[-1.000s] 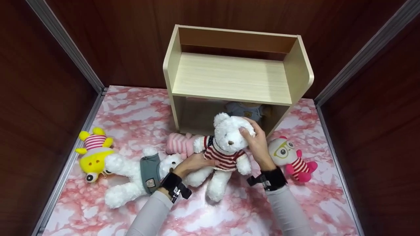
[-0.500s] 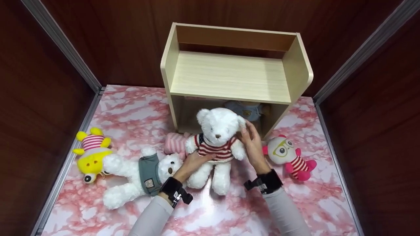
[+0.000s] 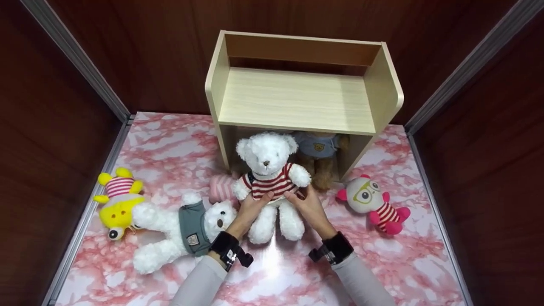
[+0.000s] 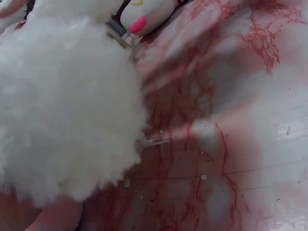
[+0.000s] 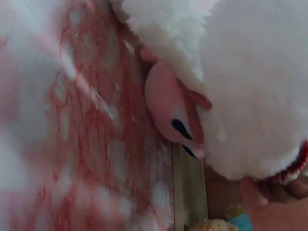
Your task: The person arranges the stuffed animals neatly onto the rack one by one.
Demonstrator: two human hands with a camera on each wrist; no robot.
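Note:
A white teddy bear point(image 3: 267, 154) in a red-and-cream striped sweater is held upright in front of the shelf unit's lower compartment. My left hand point(image 3: 250, 211) grips its waist on the left side, thumb over the sweater's hem. On the other side my right hand point(image 3: 313, 208) holds the waist, thumb in front as well. The fingers behind the bear are hidden in the head view. White fur point(image 4: 67, 106) fills much of the left wrist view. In the right wrist view my right hand point(image 5: 276, 211) touches the bear's body point(image 5: 255, 96) near the sweater edge.
The wooden shelf unit point(image 3: 297, 100) stands behind, with a brown bear point(image 3: 319, 148) in its lower compartment. Left lie a white bear in green point(image 3: 193, 227) and a yellow toy point(image 3: 119, 210). A pink striped toy point(image 3: 221, 188) is partly covered. A pink-and-grey toy point(image 3: 374, 202) lies right.
The striped-sweater bear has moved left and toward the shelf and now stands straighter. My right hand has gone from its head down to its waist; my left hand keeps its grip.

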